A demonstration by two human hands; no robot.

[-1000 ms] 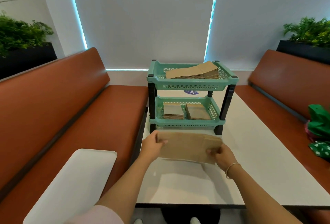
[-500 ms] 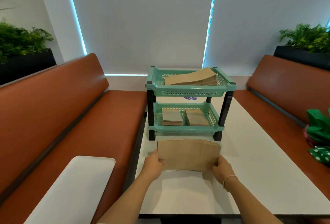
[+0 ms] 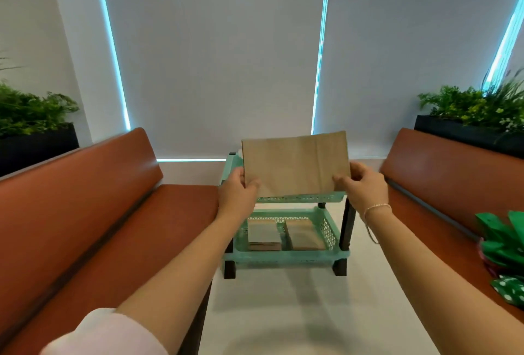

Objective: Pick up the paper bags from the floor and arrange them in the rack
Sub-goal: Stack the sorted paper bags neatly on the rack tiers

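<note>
A flat brown paper bag (image 3: 295, 163) is held upright in the air over the top tier of the mint-green two-tier rack (image 3: 286, 255). My left hand (image 3: 238, 193) pinches its lower left corner, and my right hand (image 3: 363, 184) pinches its lower right edge. The bag hides most of the top tier and the stack lying there. On the lower tier lie two stacks of folded brown bags (image 3: 263, 234), side by side.
The rack stands on a white table (image 3: 283, 312) between two red-brown benches (image 3: 85, 227). Green bags (image 3: 504, 241) lie on the right bench. Black planters with green plants (image 3: 476, 105) stand behind both benches.
Both hands have lifted the paper bag from low over the table up and forward, level with the rack's top tier. The view has tilted up and moved closer.
</note>
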